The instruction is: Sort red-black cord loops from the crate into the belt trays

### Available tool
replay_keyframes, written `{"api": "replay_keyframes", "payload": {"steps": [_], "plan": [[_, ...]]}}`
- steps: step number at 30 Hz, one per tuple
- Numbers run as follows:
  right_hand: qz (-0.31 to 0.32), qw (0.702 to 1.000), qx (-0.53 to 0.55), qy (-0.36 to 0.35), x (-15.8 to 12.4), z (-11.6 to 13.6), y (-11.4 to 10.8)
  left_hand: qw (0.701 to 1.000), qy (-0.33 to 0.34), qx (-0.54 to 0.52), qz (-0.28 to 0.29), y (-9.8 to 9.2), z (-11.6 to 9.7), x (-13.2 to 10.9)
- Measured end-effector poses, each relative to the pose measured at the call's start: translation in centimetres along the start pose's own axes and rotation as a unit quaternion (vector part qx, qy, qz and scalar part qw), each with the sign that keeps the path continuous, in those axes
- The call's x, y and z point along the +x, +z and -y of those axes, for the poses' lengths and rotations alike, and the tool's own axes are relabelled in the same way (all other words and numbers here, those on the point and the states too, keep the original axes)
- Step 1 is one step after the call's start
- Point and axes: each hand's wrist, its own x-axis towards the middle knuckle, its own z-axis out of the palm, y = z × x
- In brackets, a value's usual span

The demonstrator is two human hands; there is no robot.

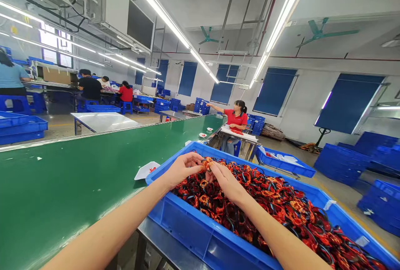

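- While both hands work at the top of the pile, the left hand (pixel 184 169) and the right hand (pixel 226 182) come close together over a blue plastic crate (pixel 200 241).
- Both hands are narrow. Their fingers pinch in on a small orange loop (pixel 208 163) and seem to pick it out of the tangle.
- That loop is at the far side of the crate, just above a big pile of black, red and orange cord loops (pixel 259 203).
- Fingers cover most of the orange loop, so I cannot tell its shape or how firmly each hand grips it.
- The loops are so tangled that I cannot see where one ends, and they hide the crate floor.
- The picture cuts off the crate's near corner.
- A green belt (pixel 62 195) runs just beside the crate, with a white card (pixel 146 170) on it.
- Far off, a person in a red shirt (pixel 236 120) reaches out one arm over a table.
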Motion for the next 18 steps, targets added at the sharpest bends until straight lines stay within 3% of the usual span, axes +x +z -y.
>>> {"api": "replay_keyframes", "payload": {"steps": [6, 11, 15, 18], "plan": [[0.035, 0.995, 0.094, 0.023, 0.20, -0.28, -0.09, 1.000, -0.025, 0.002, 0.002, -0.19, 0.35, 0.02], [0.026, 0.991, 0.124, 0.032, 0.18, -0.24, 0.10, 0.999, -0.028, 0.014, 0.002, -0.06, 0.02, -0.16], [-0.006, 0.996, 0.089, 0.026, 0.17, -0.35, 0.31, 0.999, -0.030, 0.028, 0.001, 0.09, -0.35, -0.23], [-0.040, 0.999, -0.009, 0.011, 0.07, -0.38, 0.32, 0.999, -0.029, 0.037, -0.023, 0.16, -0.50, -0.20]]}}
